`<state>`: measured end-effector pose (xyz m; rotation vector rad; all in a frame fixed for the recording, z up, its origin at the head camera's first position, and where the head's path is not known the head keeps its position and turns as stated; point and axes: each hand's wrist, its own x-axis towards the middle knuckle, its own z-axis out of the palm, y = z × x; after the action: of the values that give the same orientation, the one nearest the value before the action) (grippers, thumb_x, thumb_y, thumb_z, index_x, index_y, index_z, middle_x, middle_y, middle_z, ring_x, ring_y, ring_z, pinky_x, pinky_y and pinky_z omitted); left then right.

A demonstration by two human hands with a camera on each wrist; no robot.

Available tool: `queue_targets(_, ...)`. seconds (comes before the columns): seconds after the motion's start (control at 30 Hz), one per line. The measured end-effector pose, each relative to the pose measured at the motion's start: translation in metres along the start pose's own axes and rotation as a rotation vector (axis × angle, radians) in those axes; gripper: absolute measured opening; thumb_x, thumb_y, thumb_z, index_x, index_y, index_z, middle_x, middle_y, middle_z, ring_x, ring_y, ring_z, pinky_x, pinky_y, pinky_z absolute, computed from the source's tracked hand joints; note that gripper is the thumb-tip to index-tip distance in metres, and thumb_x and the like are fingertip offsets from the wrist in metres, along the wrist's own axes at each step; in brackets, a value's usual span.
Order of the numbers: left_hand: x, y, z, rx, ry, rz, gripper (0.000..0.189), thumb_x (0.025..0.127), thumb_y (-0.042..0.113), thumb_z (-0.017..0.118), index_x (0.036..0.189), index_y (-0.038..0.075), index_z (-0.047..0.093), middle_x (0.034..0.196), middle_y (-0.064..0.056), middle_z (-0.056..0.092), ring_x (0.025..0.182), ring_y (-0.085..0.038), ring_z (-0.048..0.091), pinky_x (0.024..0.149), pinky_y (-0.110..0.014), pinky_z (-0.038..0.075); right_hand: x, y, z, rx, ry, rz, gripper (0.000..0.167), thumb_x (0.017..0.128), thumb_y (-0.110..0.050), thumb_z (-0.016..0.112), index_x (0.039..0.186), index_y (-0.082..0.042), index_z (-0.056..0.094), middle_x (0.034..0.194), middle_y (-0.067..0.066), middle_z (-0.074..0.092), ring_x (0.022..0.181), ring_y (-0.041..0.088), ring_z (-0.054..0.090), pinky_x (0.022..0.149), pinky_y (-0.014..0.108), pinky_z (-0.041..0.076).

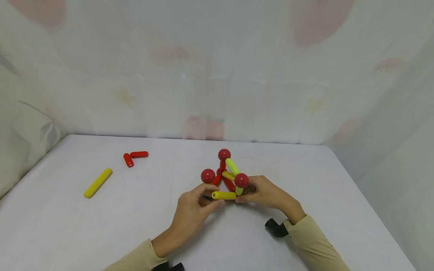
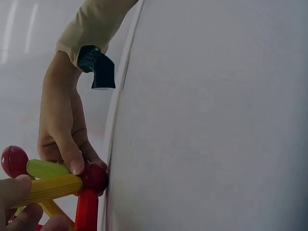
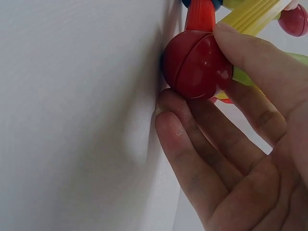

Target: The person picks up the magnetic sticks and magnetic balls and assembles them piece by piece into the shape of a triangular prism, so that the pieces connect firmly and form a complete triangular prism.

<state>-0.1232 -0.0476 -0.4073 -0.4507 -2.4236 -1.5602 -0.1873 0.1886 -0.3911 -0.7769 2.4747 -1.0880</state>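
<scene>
A framework of coloured rods and red balls stands on the white table in front of me. It has red rods, a lime rod and a top red ball. My left hand pinches the near yellow rod between thumb and fingers at its free left end. At the other end of that rod, my right hand holds a low red ball, thumb above and fingers below. Another red ball rises above the right fingertips. The left red ball sits beyond my left fingers.
Two short red rods lie close together at the back left. Nearer, a loose yellow rod lies slantwise. Dark wrist mounts stick out by both sleeves. A patterned cloth hangs behind the table.
</scene>
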Motion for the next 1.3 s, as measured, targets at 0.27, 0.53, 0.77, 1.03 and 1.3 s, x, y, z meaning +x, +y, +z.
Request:
queue_targets(0.27,0.007,-0.004,-0.012,0.157,0.003,0.248,0.041,0.071,0.012,0.088,0.106,0.015,0.068,0.074,0.005,0.07,0.058,0.003,0.059,0.059,-0.014,0.053,0.001,-0.001,0.0,-0.01,0.003,0.005,0.034,0.084,-0.025,0.08,0.112,-0.012,0.068,0.098,-0.002,0.071,0.085,0.011,0.066,0.08,0.02,0.054)
queue_targets(0.53,0.018,-0.005,-0.026,0.525,0.146,0.447,0.075,0.064,0.027,0.094,0.127,0.011,0.056,0.069,0.006,0.051,0.051,0.001,0.031,0.047,-0.008,0.03,0.003,-0.001,-0.001,-0.015,0.0,0.014,0.033,0.084,-0.025,0.08,0.112,-0.011,0.068,0.096,-0.003,0.071,0.084,0.012,0.065,0.079,0.02,0.054)
queue_targets(0.77,0.022,-0.007,-0.031,0.497,0.087,0.26,0.072,0.072,0.033,0.089,0.132,0.01,0.056,0.096,-0.003,0.063,0.079,-0.011,0.055,0.059,-0.019,0.047,0.004,0.001,0.0,0.002,-0.014,0.017,0.034,0.085,-0.027,0.079,0.112,-0.011,0.067,0.097,-0.002,0.071,0.084,0.012,0.065,0.079,0.018,0.053)
queue_targets(1.03,0.027,-0.01,-0.031,0.365,-0.038,0.062,0.047,0.079,0.03,0.084,0.119,0.014,0.066,0.086,0.003,0.07,0.076,-0.01,0.063,0.063,-0.02,0.051,0.003,-0.002,-0.002,-0.007,-0.006,0.027,0.032,0.085,-0.026,0.079,0.11,-0.01,0.067,0.095,-0.003,0.071,0.083,0.013,0.064,0.077,0.021,0.054)
queue_targets(1.3,0.027,-0.011,-0.031,0.373,-0.027,0.009,0.028,0.08,0.027,0.083,0.103,0.016,0.071,0.082,0.005,0.068,0.074,-0.006,0.06,0.064,-0.021,0.049,0.003,-0.002,-0.001,-0.017,-0.005,0.03,0.034,0.085,-0.027,0.079,0.112,-0.011,0.067,0.092,-0.004,0.07,0.08,0.013,0.063,0.075,0.022,0.054)
